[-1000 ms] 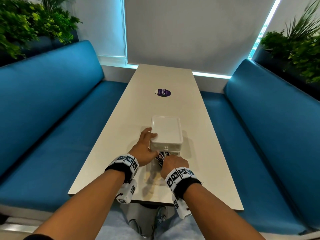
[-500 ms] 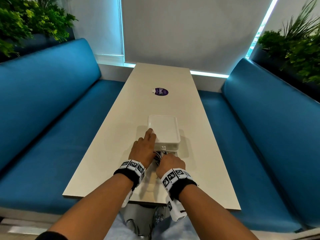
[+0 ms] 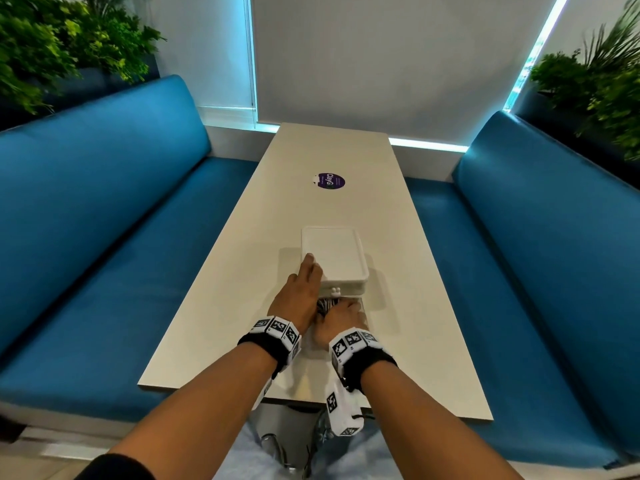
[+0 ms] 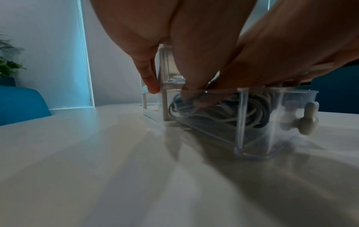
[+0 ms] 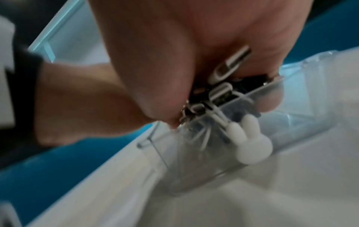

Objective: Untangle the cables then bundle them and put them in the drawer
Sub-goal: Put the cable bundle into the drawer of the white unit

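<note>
Head view: white drawer unit [image 3: 333, 258] on table [image 3: 214, 306]; left hand [image 3: 298, 296] flat along its left side, fingers straight. Right hand [image 3: 341, 318] over pulled-out clear drawer [image 4: 252, 122].

Left wrist view only: cables [image 4: 223, 110] coiled inside drawer, white and dark strands mixed.

Right wrist view only: right-hand fingers curled, pressing white connectors [image 5: 229, 66] into drawer; rabbit-shaped knob [image 5: 250, 139] on drawer front.
</note>
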The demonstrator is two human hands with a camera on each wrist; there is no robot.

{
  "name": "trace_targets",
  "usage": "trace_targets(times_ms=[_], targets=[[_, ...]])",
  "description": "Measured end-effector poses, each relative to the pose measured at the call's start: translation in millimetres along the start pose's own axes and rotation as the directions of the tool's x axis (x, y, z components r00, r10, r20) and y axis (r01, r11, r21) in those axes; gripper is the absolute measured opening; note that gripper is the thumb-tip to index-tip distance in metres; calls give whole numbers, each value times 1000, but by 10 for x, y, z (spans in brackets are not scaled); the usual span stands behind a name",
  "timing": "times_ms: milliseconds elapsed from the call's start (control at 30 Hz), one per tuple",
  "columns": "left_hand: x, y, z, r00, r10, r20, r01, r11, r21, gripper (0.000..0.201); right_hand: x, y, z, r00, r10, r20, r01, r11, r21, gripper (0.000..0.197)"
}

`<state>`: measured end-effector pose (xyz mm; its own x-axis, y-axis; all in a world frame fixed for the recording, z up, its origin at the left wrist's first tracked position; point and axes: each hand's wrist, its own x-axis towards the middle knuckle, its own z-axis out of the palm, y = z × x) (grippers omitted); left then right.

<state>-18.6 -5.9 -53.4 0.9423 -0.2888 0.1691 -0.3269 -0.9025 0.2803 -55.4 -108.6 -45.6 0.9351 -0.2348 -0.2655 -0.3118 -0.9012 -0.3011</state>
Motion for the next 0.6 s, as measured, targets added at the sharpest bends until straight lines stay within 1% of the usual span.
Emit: trace_targets(times_ms=[33,67,167,233,300,367,433,500,533,600], targets=[[3,-2,1,1000,2,-1,-2,1000,5,59,8,-3,-27,999,19,35,-20,999,29,70],[4,-8,9,1000,5,1,-5,1000,11,60,27,6,-45,997,3,77,-7,998,56,70],[23,-19,29,1000,14,16,-15,999,42,67,6,32,-217,970,-105,217,90,993,79,46],[33,-26,25,999,15,29,-16,999,49,69,-70,51,-378,940,-195,280,197,980,21,37],[32,-28,19,999,17,37,-18,999,46,69,-147,96,-477,933,-242,265,248,969,12,32],[28,-27,22,999,16,35,-18,999,37,69,-246,130,-516,942,-260,212,266,964,1,33],[19,-18,14,999,15,37,-17,999,49,68,-236,196,-432,943,-290,163,306,948,-85,37],[7,-13,-3,999,8,45,-11,998,61,67,-130,220,-275,960,-258,108,273,949,-156,40],[3,-7,-12,999,7,49,-10,998,64,68,-105,233,-218,966,-242,95,257,941,-222,41],[-3,5,-25,998,4,56,-8,997,74,70,-91,250,-163,954,-282,97,296,850,-436,40]])
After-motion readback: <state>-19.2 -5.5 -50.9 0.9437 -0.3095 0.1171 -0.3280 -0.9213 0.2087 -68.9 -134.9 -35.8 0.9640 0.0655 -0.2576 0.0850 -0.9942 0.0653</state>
